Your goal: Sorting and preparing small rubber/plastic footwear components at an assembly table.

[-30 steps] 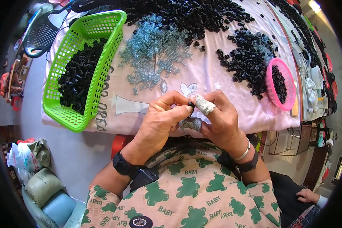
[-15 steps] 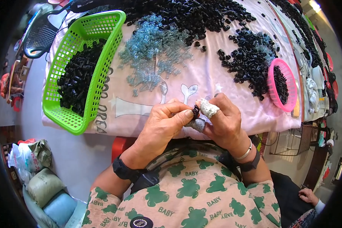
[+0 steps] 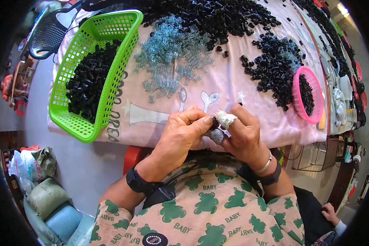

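In front of my chest, over the near edge of the cloth, both hands meet at a small black plastic part (image 3: 215,122), mostly hidden by fingers. My left hand (image 3: 183,132) pinches it between thumb and forefinger. My right hand (image 3: 245,133) closes on it from the other side, its forefinger wrapped in a white covering (image 3: 226,119) and its thumb in a grey one (image 3: 215,135). Beyond my hands lies a heap of small clear bluish coil springs (image 3: 168,57). Whether a spring is between my fingers is hidden.
A green basket (image 3: 110,88) of black parts stands at the left. More black parts (image 3: 270,69) lie at the right beside a pink basket (image 3: 319,98) of small dark pieces. A large black heap (image 3: 221,18) covers the far side. Another person's hand (image 3: 330,213) shows lower right.
The whole view has shifted slightly, so the table things sit a little farther right. My fingers have closed in, and less of the black part shows between them.
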Demonstrator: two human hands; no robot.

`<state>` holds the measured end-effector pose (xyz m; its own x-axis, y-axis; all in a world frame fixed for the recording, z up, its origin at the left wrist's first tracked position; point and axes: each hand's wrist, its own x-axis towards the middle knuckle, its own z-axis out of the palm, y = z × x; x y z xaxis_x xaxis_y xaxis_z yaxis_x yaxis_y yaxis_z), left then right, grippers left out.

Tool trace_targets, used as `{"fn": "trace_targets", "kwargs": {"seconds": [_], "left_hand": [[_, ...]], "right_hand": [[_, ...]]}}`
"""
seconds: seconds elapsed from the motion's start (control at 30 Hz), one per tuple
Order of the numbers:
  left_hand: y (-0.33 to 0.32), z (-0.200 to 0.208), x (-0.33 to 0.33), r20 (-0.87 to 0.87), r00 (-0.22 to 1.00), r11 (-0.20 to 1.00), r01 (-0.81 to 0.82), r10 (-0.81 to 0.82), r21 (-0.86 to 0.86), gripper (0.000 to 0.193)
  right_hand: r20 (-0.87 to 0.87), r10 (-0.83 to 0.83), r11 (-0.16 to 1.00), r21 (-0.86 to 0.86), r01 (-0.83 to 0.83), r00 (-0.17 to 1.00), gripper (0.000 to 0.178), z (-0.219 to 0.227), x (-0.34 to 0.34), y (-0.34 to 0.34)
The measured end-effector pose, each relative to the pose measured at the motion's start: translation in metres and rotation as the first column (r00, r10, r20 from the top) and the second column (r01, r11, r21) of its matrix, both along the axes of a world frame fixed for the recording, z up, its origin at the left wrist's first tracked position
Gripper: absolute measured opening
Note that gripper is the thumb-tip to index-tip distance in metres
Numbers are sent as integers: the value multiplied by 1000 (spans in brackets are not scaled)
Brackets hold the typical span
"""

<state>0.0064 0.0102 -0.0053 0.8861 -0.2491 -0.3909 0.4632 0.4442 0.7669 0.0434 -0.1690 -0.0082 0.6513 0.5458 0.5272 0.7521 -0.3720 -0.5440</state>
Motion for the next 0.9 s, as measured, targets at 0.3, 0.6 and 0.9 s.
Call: {"fn": "trace_targets", "kwargs": {"seconds": [0.3,0.6,0.9], "left_hand": [[-3,8,-2,10,1000,998,-1,0,67,15],[-3,6,0,-68,997,996,37,-42,-77,19],[9,-1,3,-197,961,921,111,-196,-373,18]], "right_hand": [[16,-18,999,37,18,1000,33,2,0,-2],[26,12,1000,8,-12,1000,29,6,0,-4],[67,-5,996,87,-1,998,31,4,-7,-1]]}}
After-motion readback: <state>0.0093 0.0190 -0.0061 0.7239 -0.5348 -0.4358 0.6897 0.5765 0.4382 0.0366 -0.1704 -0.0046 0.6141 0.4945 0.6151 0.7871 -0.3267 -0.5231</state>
